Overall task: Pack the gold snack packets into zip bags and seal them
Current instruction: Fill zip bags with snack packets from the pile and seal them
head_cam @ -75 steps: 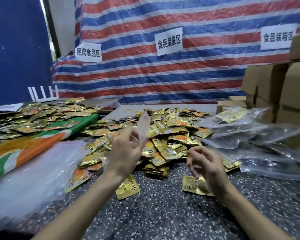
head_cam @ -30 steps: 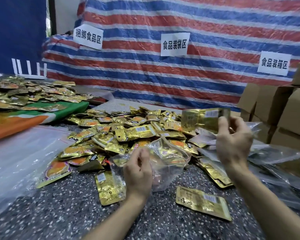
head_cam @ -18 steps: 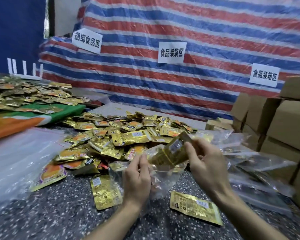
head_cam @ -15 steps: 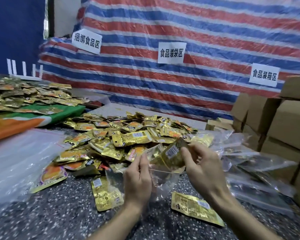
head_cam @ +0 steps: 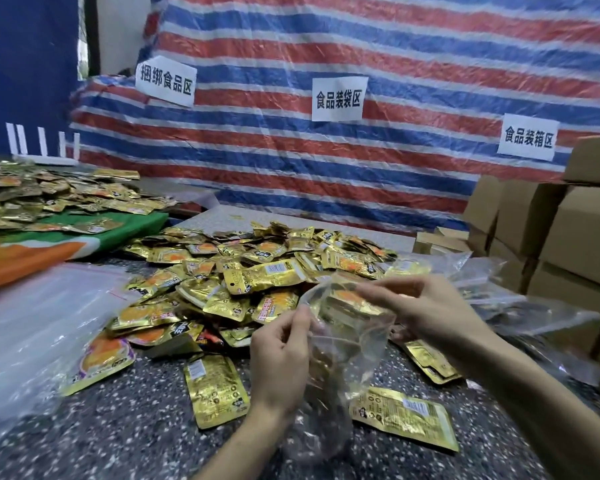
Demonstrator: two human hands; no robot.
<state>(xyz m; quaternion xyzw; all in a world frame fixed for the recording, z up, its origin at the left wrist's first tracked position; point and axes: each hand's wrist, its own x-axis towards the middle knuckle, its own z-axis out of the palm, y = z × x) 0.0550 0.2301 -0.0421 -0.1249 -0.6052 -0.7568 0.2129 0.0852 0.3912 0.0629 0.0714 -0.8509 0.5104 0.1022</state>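
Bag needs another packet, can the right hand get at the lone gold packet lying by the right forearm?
Probably yes: the packet lies uncovered near the right hand, though that hand is busy pinching the zip bag.

The worktop (head_cam: 136,427) is a dark slab flecked with white, filling the lower half of the frame. A broad heap of gold snack packets (head_cam: 257,268) covers its centre. In front of the heap a single packet (head_cam: 215,389) lies flat at lower centre, and a second packet (head_cam: 404,422) lies at lower right. A stack of clear zip bags (head_cam: 32,327) rests along the left edge, with an orange-fronted packet (head_cam: 101,358) just beside it. At upper left a green and orange sheet (head_cam: 66,240) carries more scattered gold packets (head_cam: 49,195). Crumpled clear bags (head_cam: 534,317) lie at the right.
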